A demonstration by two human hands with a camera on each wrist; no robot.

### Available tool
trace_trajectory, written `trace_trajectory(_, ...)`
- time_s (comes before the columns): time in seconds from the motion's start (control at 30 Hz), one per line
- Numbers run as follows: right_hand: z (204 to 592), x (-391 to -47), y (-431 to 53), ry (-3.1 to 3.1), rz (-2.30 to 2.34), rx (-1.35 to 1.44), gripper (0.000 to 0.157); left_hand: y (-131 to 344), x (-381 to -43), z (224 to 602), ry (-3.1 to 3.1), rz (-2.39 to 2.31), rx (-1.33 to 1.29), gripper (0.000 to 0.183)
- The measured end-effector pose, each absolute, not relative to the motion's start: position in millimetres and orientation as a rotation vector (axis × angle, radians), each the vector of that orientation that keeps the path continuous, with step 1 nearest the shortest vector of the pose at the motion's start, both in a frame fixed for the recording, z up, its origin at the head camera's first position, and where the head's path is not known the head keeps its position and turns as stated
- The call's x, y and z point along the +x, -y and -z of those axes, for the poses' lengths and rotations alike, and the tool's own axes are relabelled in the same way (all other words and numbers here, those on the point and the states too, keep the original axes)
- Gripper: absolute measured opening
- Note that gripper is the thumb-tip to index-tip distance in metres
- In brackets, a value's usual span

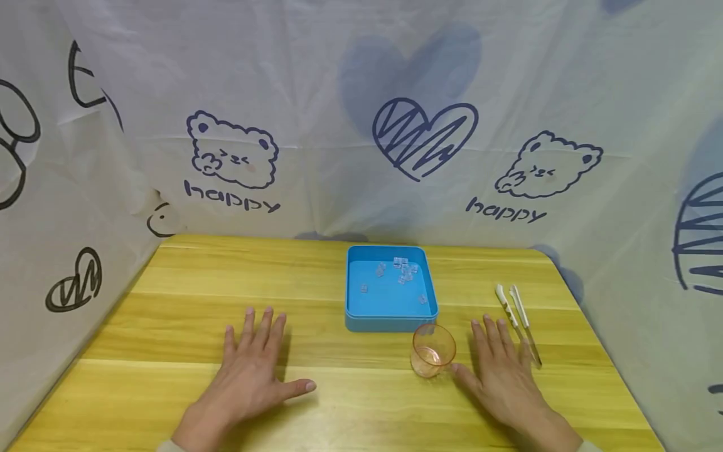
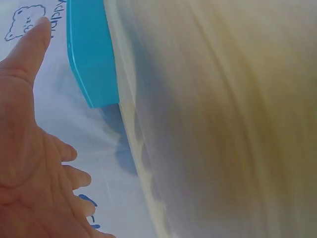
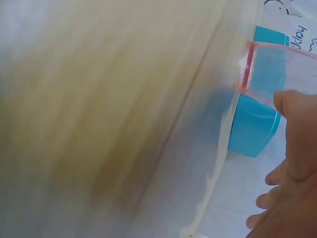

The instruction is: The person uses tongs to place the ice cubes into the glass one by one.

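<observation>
My left hand is spread over the table at the left, thumb pointing right, with nothing in it. On the right, my right hand is spread too, its thumb tip right at the side of a clear orange-tinted cup. The cup stands upright near the front right corner of a square blue tray. Several small clear cubes lie scattered in the tray, mostly toward its back right. Close to the right fingertips are white-handled tweezers or tongs, partly hidden by that hand.
The yellow wood-grain table has its right edge just beyond the tongs. Behind it and along both sides hangs a pale cloth printed with hearts and bears. In the left wrist view the tray's blue side shows past the thumb.
</observation>
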State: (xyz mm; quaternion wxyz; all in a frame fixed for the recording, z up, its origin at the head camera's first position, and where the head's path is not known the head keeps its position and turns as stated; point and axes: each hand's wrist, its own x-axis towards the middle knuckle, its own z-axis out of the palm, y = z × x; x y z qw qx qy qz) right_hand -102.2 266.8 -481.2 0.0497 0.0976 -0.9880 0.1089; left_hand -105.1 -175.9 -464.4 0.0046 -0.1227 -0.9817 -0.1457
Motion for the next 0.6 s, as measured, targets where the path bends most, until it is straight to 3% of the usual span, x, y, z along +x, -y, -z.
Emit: trace_trajectory(0.6, 477, -103, -254, 2.806, -0.917, 0.16, 0.046, 140, -103, 469, 2.791, 0.941, -0.279, 0.099)
